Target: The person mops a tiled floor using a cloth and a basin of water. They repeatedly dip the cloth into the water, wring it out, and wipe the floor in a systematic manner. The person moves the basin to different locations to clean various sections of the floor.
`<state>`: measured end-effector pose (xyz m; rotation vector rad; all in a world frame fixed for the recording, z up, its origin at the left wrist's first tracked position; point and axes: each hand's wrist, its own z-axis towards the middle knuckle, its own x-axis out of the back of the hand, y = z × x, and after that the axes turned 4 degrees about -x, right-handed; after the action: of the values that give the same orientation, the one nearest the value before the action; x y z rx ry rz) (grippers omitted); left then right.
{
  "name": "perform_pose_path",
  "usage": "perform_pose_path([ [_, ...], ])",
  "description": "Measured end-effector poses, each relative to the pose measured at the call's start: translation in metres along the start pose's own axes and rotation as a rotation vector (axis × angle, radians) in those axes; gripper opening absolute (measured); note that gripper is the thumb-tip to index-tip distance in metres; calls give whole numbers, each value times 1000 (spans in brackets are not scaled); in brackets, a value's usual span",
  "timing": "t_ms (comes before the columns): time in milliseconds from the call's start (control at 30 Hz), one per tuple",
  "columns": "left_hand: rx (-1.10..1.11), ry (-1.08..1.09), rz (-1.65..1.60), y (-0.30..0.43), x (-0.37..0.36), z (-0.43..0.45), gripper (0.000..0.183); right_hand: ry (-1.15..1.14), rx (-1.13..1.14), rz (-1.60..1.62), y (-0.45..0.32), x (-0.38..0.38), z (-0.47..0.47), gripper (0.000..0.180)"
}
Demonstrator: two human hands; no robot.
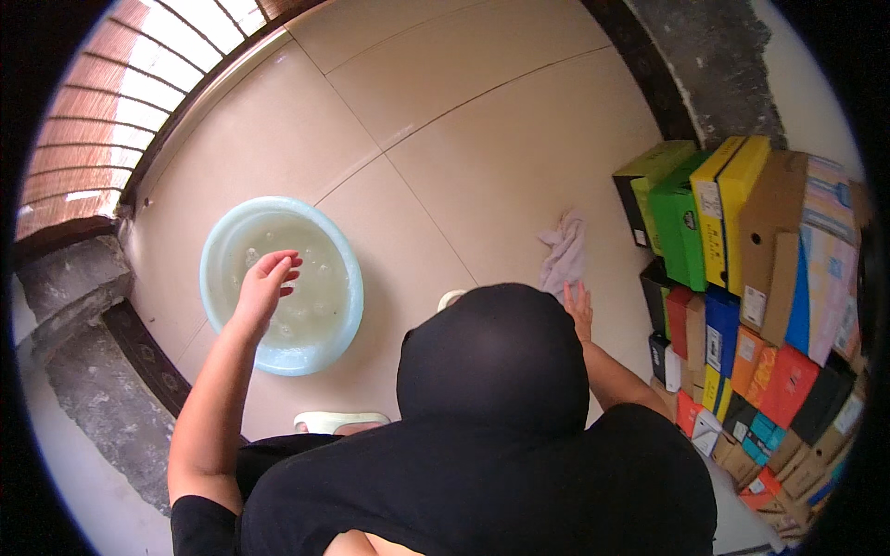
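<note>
My left hand [270, 281] hovers over a light blue plastic basin [351, 278], its fingers loosely bent and a little apart, with nothing seen in it. Cloudy water [316, 292] with bubbles fills part of the basin, which stands on the tiled floor. Over on the right, my right hand [580, 313] reaches low beside my knee with the fingers spread. Its fingertips are at the near end of a crumpled pale pinkish cloth [563, 254] lying on the tiles; whether they press on it is hard to tell.
Stacked shoe boxes [723, 333] line the right side. Beige floor tiles [445, 118] stretch ahead to a dark skirting [643, 69]. A barred window or railing [139, 104] is at upper left, above a grey ledge [90, 375]. I wear pale slippers [341, 421]; my black-clothed knee [494, 354] juts forward.
</note>
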<state>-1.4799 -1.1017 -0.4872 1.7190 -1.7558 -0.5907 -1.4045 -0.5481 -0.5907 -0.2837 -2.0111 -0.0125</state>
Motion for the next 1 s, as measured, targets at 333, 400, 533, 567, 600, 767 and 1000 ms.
perform_pose_path([
  [333, 61, 32, 101, 52, -46, 8, 30, 317, -241, -98, -12, -40, 153, 68],
  [400, 62, 62, 112, 65, -45, 1, 30, 352, -280, -101, -34, -17, 213, 65],
  [533, -67, 66, 263, 87, -15, -15, 31, 335, -68, -53, -135, 21, 294, 58],
  [567, -69, 80, 284, 90, -3, -25, 31, 274, 18, -104, -165, 26, 306, 57],
  [600, -81, 83, 299, 88, 13, -30, 31, 228, 95, -169, -197, 35, 315, 55],
  [767, -34, 166, 353, 82, 90, -39, 31, -290, 648, 268, -361, 38, 308, 47],
  [1000, -30, 75, 546, 44, 175, -62, 37, -889, 662, 1037, -523, 129, 166, 46],
])
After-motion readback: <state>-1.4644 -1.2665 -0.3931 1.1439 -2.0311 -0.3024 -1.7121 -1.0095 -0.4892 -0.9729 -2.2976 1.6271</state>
